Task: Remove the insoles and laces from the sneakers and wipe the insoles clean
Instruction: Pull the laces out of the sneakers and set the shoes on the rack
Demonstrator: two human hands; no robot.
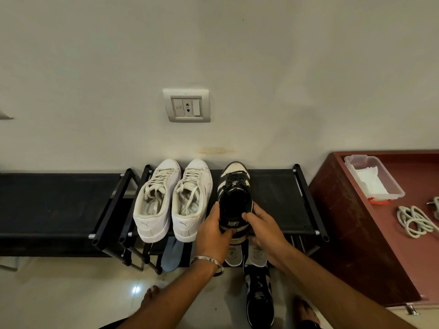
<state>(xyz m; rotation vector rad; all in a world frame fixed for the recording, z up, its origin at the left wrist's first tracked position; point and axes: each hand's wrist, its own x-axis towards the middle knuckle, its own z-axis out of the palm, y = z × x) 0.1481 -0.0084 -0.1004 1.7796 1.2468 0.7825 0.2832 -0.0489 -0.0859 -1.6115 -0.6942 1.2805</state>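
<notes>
A black-and-white sneaker (234,186) with black laces sits on the top shelf of a black shoe rack (280,198), heel toward me. My left hand (213,231) grips its heel from the left, and my right hand (263,224) grips the heel from the right, thumb hooked on the collar. A pair of white laced sneakers (173,198) stands to its left. Its black-and-white mate (259,298) lies on the floor below. Two pale insoles (256,255) and a bluish insole (172,255) stick out from the lower shelf.
A second black rack (52,205) stands to the left. A reddish-brown cabinet (351,222) on the right carries a clear plastic box of white wipes (373,179) and a coiled white cord (415,222). A wall socket (187,105) is above. My bare feet rest on the tiled floor.
</notes>
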